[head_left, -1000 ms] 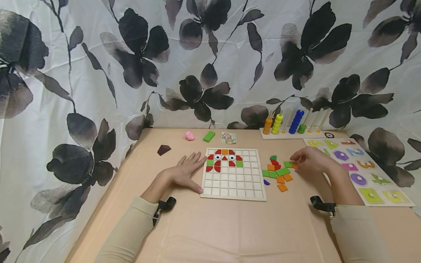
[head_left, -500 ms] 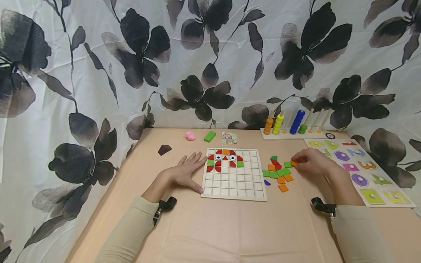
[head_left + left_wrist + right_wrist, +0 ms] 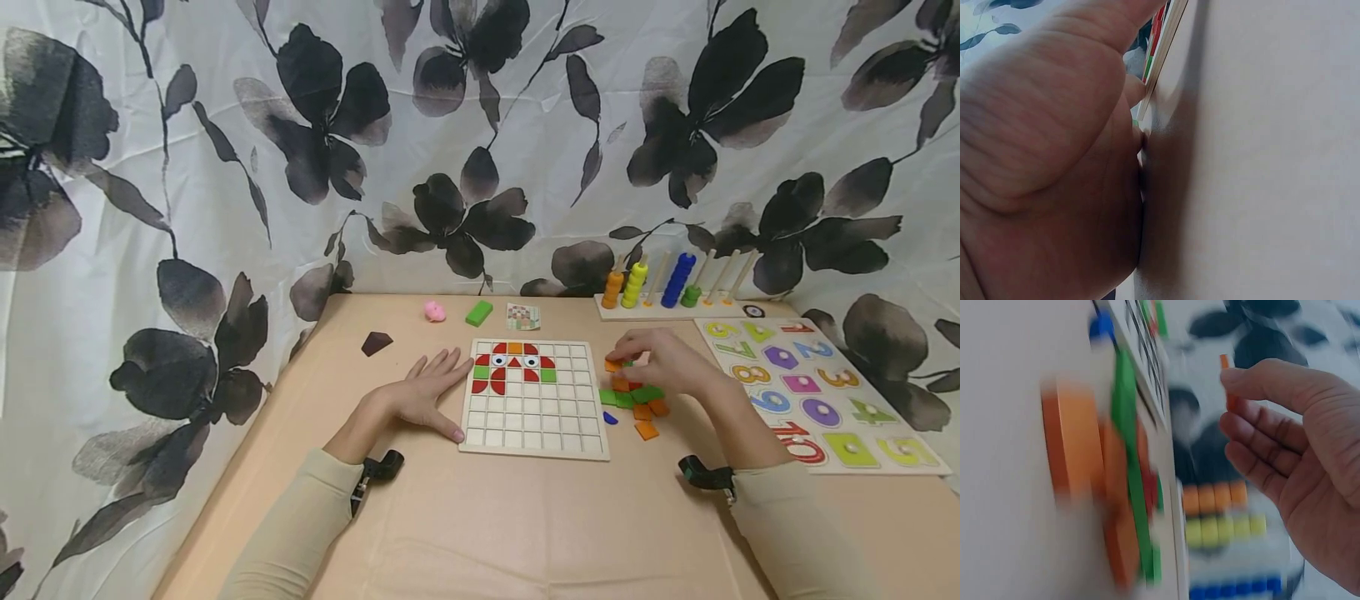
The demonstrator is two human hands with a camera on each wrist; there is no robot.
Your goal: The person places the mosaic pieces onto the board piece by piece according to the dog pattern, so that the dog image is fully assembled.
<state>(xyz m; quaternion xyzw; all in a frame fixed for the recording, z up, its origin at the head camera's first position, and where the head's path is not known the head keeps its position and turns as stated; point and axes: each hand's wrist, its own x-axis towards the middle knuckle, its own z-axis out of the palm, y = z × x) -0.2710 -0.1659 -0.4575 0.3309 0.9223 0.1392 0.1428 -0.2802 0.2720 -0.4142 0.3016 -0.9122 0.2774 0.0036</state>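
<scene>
My right hand (image 3: 663, 362) pinches an orange square tile (image 3: 1227, 381) between thumb and fingers, held above the loose tiles. Under and around it lie green tiles (image 3: 624, 400), orange tiles (image 3: 646, 430) and a small blue piece (image 3: 611, 418). To their left is a white grid board (image 3: 532, 425), its upper rows partly filled with red, green and orange pieces and two round eye pieces. My left hand (image 3: 427, 396) lies spread flat at the board's left edge, thumb near the lower corner. In the left wrist view, the palm hides most of the board.
At the back right stands a peg rack (image 3: 667, 312) with coloured beads. A number puzzle board (image 3: 806, 392) lies at the right. Behind the grid board are a pattern card (image 3: 522, 316), a green block (image 3: 479, 313) and a pink piece (image 3: 434, 311). A dark brown piece (image 3: 377, 342) lies back left.
My right hand has picked up an orange tile from the right of the pile and moved left with it, toward the grid board. The left hand has stayed in place.
</scene>
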